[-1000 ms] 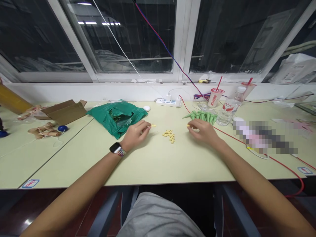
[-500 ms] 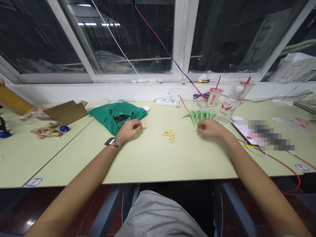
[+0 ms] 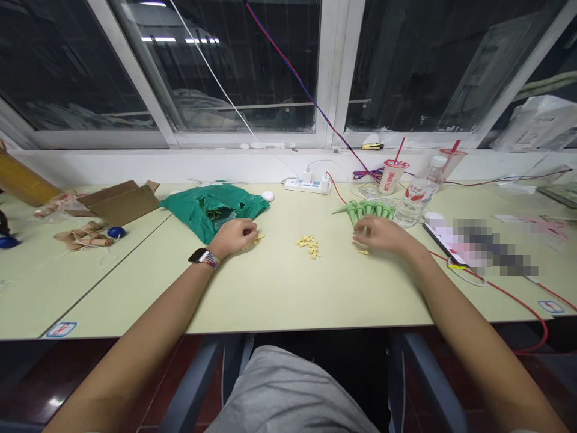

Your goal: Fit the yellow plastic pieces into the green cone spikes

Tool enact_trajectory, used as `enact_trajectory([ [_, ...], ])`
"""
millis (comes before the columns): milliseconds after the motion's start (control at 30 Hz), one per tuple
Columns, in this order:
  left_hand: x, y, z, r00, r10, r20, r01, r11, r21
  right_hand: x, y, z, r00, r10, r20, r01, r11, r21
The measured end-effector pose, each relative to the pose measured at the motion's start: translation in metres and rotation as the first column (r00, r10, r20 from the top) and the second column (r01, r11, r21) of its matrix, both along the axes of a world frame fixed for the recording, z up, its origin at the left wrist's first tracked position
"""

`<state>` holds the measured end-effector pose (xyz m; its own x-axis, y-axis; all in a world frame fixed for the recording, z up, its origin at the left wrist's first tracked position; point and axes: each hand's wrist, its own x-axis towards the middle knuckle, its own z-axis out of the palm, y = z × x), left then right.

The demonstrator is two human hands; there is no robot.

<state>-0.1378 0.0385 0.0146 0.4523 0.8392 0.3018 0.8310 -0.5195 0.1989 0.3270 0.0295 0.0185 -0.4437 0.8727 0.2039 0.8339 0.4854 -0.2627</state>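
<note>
My left hand [image 3: 233, 237] rests on the table beside the green plastic bag, fingers curled together. Small yellow peg-like pieces [image 3: 258, 239] peek out at its fingertips; what lies inside the fingers is hidden. On the right, my right hand [image 3: 381, 233] hovers low with thumb and forefinger slightly apart, nothing visible between them. Just below it a single yellow peg-like piece [image 3: 363, 252] lies on the table. Between my hands is a loose pile of similar yellow pieces [image 3: 310, 244]. Several green cone-shaped pieces [image 3: 367, 208] lie in a row behind my right hand.
The green bag [image 3: 193, 210] lies open behind my left hand. Farther left are a cardboard box [image 3: 126, 204] and wooden toys with a blue ball [image 3: 116, 232]. A water bottle [image 3: 417, 195], a cup [image 3: 391, 178] and a phone [image 3: 444, 240] stand or lie to the right.
The yellow piece that stuck out from my left fingertips now sits lower, near the table. My right hand has lifted back slightly and its fingers have parted, leaving a yellow piece in view.
</note>
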Motion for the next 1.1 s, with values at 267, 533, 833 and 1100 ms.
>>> enact_trajectory([
  [267, 0.01, -0.008, -0.003, 0.981, 0.051, 0.185, -0.059, 0.997, 0.039, -0.016, -0.03, -0.03, 0.992, 0.128, 0.02, -0.128, 0.935, 0.331],
  [533, 0.022, -0.008, -0.004, 0.925, -0.053, 0.377, 0.124, 0.978, -0.168, -0.013, -0.019, -0.045, 0.963, 0.241, -0.116, -0.205, 0.943, 0.261],
  [833, 0.024, -0.004, -0.012, 0.969, -0.106, 0.221, 0.119, 0.992, -0.046, -0.015, -0.002, -0.041, 0.993, 0.109, -0.056, -0.096, 0.975, 0.2],
  [1100, 0.035, -0.012, -0.007, 0.979, -0.135, 0.15, 0.136, 0.991, 0.004, -0.017, -0.003, -0.039, 0.996, 0.074, -0.047, -0.062, 0.974, 0.22],
])
